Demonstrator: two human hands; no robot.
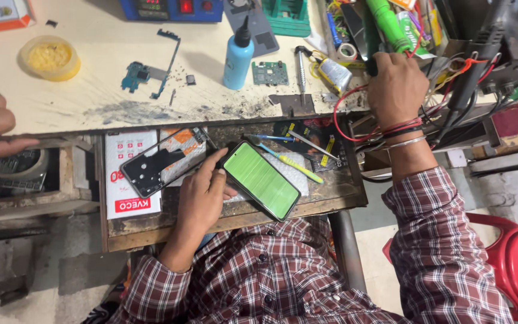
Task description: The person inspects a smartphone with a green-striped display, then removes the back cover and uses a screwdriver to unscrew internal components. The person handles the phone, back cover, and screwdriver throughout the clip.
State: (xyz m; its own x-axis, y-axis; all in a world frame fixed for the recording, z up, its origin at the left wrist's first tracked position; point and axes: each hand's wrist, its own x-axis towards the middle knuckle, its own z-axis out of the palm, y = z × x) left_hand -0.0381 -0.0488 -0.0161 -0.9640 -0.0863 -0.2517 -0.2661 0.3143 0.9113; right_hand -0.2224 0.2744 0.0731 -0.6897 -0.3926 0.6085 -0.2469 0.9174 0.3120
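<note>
Nearest in, the left hand (202, 195) presses fingers flat beside the slim black phone with a glowing green screen (261, 179), steadying it on the open wooden drawer (331, 195) (nothing clasped, just a brace). Farther up, at the cluttered desk (91, 84) edge, the right hand (395, 90) is clenched round a green-handled tool (386, 24). Best to keep the phone pinned and bring the tool down slowly, clear of the red wires (349, 117).

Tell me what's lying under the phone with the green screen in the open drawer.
The phone rests partly on a pale sheet, beside a yellow tool, with the left hand steadying its edge. The drawer floor shows around it. Whatever lies directly beneath the phone is covered.
</note>
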